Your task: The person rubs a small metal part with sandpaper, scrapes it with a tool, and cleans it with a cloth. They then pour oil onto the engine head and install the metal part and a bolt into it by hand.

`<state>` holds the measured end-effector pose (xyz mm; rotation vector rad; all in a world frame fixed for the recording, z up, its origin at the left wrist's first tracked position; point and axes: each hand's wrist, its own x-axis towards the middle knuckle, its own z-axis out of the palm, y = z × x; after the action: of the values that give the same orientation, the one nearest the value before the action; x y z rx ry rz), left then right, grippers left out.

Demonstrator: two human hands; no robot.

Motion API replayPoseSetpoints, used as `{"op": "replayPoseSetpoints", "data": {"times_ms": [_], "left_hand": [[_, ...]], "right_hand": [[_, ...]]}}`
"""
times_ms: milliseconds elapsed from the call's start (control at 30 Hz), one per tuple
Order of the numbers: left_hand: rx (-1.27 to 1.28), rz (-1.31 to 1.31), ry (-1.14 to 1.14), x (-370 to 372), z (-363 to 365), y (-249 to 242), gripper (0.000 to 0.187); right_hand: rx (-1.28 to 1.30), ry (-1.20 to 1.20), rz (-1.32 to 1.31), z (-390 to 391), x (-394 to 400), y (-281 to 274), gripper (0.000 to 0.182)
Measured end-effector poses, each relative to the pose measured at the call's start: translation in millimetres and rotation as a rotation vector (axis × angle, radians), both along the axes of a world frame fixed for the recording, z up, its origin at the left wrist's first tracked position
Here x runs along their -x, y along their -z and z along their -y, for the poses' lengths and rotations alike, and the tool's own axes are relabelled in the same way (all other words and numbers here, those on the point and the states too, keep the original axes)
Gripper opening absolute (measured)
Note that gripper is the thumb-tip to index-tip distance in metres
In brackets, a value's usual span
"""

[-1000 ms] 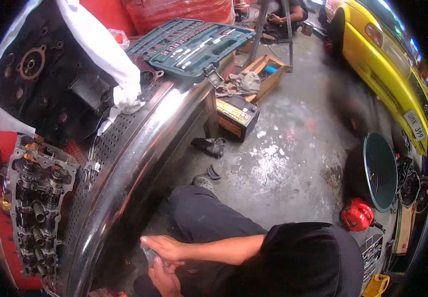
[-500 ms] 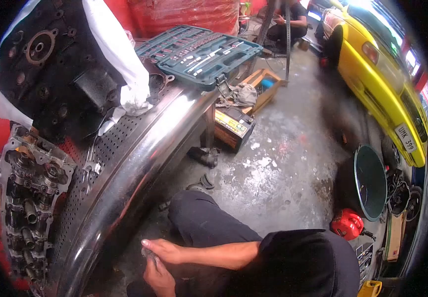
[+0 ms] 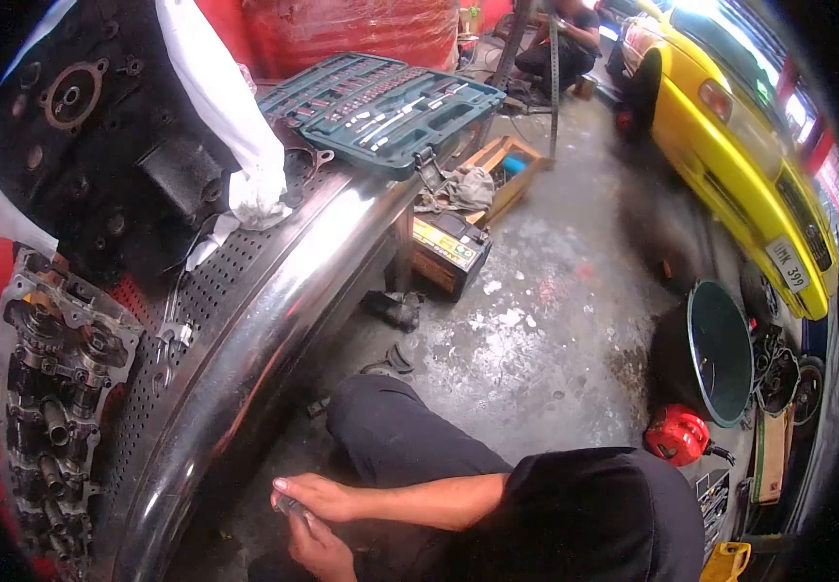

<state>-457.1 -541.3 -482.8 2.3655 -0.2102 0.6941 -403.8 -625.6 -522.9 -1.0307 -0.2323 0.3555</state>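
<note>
Held part: small grey metal piece (image 3: 288, 504), low in the head view, just off the near end of the bench's rolled edge. We can't tell what it is; mostly hidden.
Grip: our right hand (image 3: 317, 495) lies over the piece, fingers curled down on it; our left hand (image 3: 314, 545) cups it from below. Both closed on it, pinching it between them, probably to steady something small against the lap.
Posture: we're crouched, dark trouser knee (image 3: 390, 436) right behind the hands, so the part sits close to the body rather than on the bench.
Bench: perforated steel worktop with a polished rolled edge (image 3: 245, 330); holes look like drainage for oily parts.
Near end of bench: greasy cast cylinder head with exposed cam gear (image 3: 50, 407), lying flat, well apart from the hands.
Mid bench: black engine block (image 3: 99, 145), half draped in a white cloth (image 3: 235, 145).
Far end of bench: open teal plastic socket set case (image 3: 385, 102), lid flat, chrome tools in slots.
Floor: stained concrete; car battery with yellow label (image 3: 448, 254) by the bench leg, wooden crate of rags (image 3: 497, 175) beyond it, green round basin (image 3: 720, 354) tipped up, red canister (image 3: 676, 436) beside it.
Background: yellow car (image 3: 740, 126); another person (image 3: 565, 39) crouched at far end.
</note>
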Motion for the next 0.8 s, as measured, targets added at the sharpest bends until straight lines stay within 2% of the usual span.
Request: {"op": "replayPoseSetpoints", "data": {"times_ms": [67, 100, 233, 333, 367, 400, 433, 467, 500, 533, 600, 667, 700, 800], "left_hand": [[0.228, -0.42, -0.087, 16, -14, 10, 0.03], [0.807, -0.608, -0.05, 18, -16, 6, 0.026], [1.49, -0.714, 0.12, 22, -11, -12, 0.021], [0.899, -0.501, -0.06, 17, 1, -29, 0.022], [0.744, -0.516, -0.126, 17, -1, -35, 0.022], [0.544, -0.406, -0.122, 16, 1, -42, 0.022], [0.344, -0.294, -0.121, 15, 4, -50, 0.022], [0.135, -0.189, -0.125, 18, 4, -54, 0.022], [0.07, -0.257, -0.135, 22, -13, -24, 0.031], [-0.022, -0.251, -0.16, 21, -12, -18, 0.029], [-0.129, -0.245, -0.099, 18, -28, 10, 0.031], [-0.224, -0.179, -0.056, 17, -29, 16, 0.033], [-0.268, -0.148, -0.035, 16, -28, 17, 0.034], [-0.287, -0.084, 0.104, 16, -25, 8, 0.028]], "right_hand": [[0.012, -0.134, -0.08, 13, 4, -17, 0.054], [-0.028, -0.113, -0.073, 8, 4, -9, 0.054], [-0.072, -0.145, -0.107, -2, 1, 10, 0.052], [-0.062, -0.229, -0.067, -1, 2, 8, 0.05], [-0.064, -0.257, -0.035, -1, 4, 8, 0.049], [-0.064, -0.287, -0.002, 2, 3, -4, 0.049], [-0.036, -0.261, 0.021, 8, 6, -18, 0.044], [-0.043, -0.169, 0.068, 1, 5, -10, 0.043], [-0.054, -0.08, 0.11, -11, 4, 4, 0.042], [-0.059, 0.01, 0.159, -18, 2, 12, 0.042], [-0.019, -0.063, 0.045, -14, 3, 5, 0.045], [0.046, -0.101, -0.04, -9, -1, 8, 0.05], [0.142, -0.152, -0.098, -1, 1, -1, 0.06], [0.254, -0.062, -0.162, -6, 3, 1, 0.07]]}}
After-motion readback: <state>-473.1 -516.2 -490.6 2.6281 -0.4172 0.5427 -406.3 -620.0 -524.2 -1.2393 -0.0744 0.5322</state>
